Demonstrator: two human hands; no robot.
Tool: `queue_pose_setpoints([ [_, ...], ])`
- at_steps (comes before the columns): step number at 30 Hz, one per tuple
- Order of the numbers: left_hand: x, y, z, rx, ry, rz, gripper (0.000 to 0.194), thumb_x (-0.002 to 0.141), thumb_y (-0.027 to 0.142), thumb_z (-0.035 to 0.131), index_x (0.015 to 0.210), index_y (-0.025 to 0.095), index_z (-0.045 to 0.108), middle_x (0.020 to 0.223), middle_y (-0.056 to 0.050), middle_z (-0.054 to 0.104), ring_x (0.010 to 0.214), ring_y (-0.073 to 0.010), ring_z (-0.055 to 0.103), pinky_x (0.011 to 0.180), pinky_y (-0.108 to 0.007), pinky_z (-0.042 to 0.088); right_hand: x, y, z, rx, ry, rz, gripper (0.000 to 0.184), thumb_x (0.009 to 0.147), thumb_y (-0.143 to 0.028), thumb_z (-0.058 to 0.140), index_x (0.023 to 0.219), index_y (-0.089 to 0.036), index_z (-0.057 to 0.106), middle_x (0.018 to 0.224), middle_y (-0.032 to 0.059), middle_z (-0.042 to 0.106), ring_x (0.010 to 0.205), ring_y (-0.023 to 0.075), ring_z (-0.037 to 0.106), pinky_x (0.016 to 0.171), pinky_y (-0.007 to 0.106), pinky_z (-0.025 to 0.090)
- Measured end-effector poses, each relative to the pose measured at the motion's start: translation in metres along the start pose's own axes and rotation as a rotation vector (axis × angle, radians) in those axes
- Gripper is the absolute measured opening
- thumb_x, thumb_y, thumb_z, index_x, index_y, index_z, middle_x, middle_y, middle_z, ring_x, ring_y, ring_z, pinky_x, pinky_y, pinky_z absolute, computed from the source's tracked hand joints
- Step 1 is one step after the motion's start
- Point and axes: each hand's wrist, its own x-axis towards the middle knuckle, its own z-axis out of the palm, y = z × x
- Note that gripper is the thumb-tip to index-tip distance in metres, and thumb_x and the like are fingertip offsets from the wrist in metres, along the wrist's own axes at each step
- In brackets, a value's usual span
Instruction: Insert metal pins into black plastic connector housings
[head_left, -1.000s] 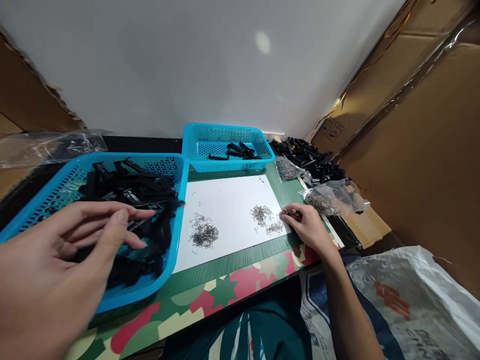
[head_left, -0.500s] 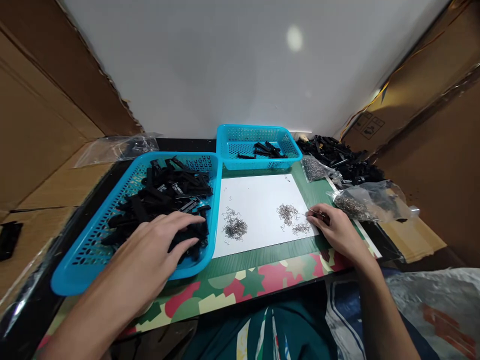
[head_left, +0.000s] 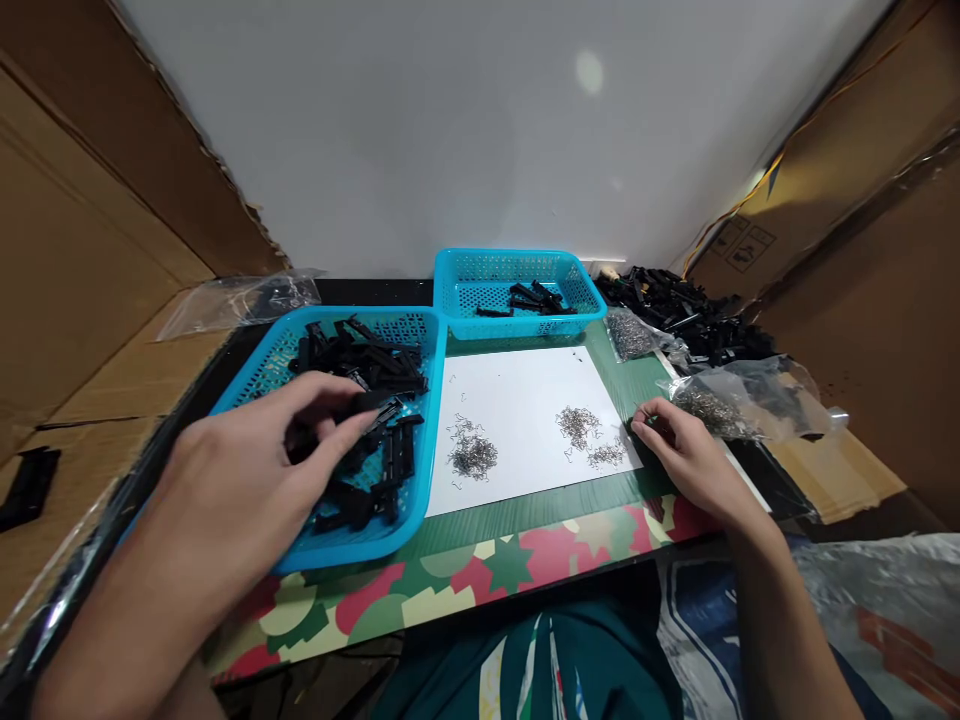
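Over the large blue basket [head_left: 437,400], my left hand [head_left: 255,470] curls its thumb and fingers round a black plastic part [head_left: 369,402]. Many more black plastic parts [head_left: 390,465] lie loose beneath and around it. At the right edge of a white sheet [head_left: 525,420], my right hand [head_left: 682,450] is closed in a pinch, with a thin bit of wire faintly showing at the fingertips. Two piles of small bent wire pieces rest on the sheet, a dark pile [head_left: 474,457] at left and a browner pile [head_left: 577,428] nearer my right hand.
A smaller blue basket [head_left: 517,328] with several black parts stands at the back against the wall. To the right are a heap of black parts [head_left: 690,315] and clear bags [head_left: 720,405] [head_left: 630,335] of small metal pieces. Cardboard [head_left: 862,280] walls both sides.
My left hand has risen and shifted left within the basket, closing on a black part and uncovering others below. My right hand has moved slightly right, away from the sheet.
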Motion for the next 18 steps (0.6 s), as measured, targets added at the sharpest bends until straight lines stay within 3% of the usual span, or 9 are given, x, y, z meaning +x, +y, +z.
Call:
queue_pose_setpoints([
  [3,-0.011,0.027,-0.001,-0.284,0.244,-0.037,0.038,0.093,0.036,0.078,0.13,0.029,0.072,0.1,0.003,0.075,0.087,-0.017,0.073,0.076,-0.026,0.057,0.0,-0.004,-0.001,0.107,0.036,0.016,0.023,0.099,-0.043,0.062,0.09,-0.022,0.063,0.086,0.0048,0.069,0.079,0.0215,0.063,0.072,0.032,0.047],
  [5,-0.023,0.049,0.006,-0.519,0.258,-0.009,0.042,0.098,0.032,0.072,0.14,0.03,0.068,0.104,0.002,0.075,0.084,-0.0153,0.073,0.077,-0.026,0.06,-0.001,-0.007,-0.001,0.218,0.067,0.037,0.022,0.095,-0.043,0.069,0.088,-0.021,0.067,0.086,0.0056,0.071,0.081,0.022,0.066,0.073,0.032,0.05],
  [7,-0.038,0.07,0.019,-0.632,0.234,-0.043,0.03,0.101,0.032,0.069,0.131,0.031,0.073,0.101,0.002,0.076,0.082,-0.015,0.073,0.079,-0.026,0.062,-0.003,-0.011,0.002,0.333,0.103,0.066,0.023,0.089,-0.043,0.077,0.092,-0.021,0.071,0.086,0.0067,0.075,0.08,0.0228,0.069,0.072,0.033,0.052],
  [10,-0.056,0.095,0.045,-0.788,-0.077,0.056,0.021,0.102,0.038,0.068,0.122,0.031,0.073,0.104,0.001,0.076,0.085,-0.0162,0.073,0.077,-0.026,0.061,-0.009,-0.023,0.007,0.469,0.131,0.106,0.028,0.085,-0.044,0.083,0.097,-0.02,0.074,0.081,0.0077,0.078,0.066,0.0202,0.066,0.06,0.031,0.049],
  [13,-0.063,0.111,0.07,-0.924,-0.383,0.0,0.019,0.107,0.038,0.056,0.118,0.027,0.067,0.087,0.002,0.067,0.073,-0.0145,0.065,0.063,-0.023,0.054,-0.017,-0.038,0.016,0.561,0.114,0.125,0.03,0.087,-0.046,0.084,0.094,-0.02,0.073,0.075,0.006,0.075,0.051,0.0131,0.05,0.047,0.027,0.035],
  [15,-0.061,0.117,0.082,-1.009,-0.493,-0.079,0.022,0.109,0.038,0.053,0.126,0.026,0.062,0.082,0.004,0.059,0.065,-0.0129,0.058,0.058,-0.022,0.049,-0.022,-0.049,0.022,0.635,0.063,0.12,0.028,0.09,-0.045,0.083,0.097,-0.02,0.073,0.074,0.0034,0.073,0.05,0.0102,0.043,0.046,0.025,0.03],
  [18,-0.056,0.117,0.094,-1.052,-0.534,-0.103,0.026,0.111,0.039,0.049,0.129,0.026,0.063,0.079,0.003,0.056,0.068,-0.0139,0.056,0.061,-0.023,0.046,-0.027,-0.063,0.034,0.749,-0.043,0.1,0.025,0.095,-0.043,0.079,0.108,-0.022,0.071,0.075,-0.0003,0.068,0.052,0.0084,0.04,0.047,0.023,0.029],
])
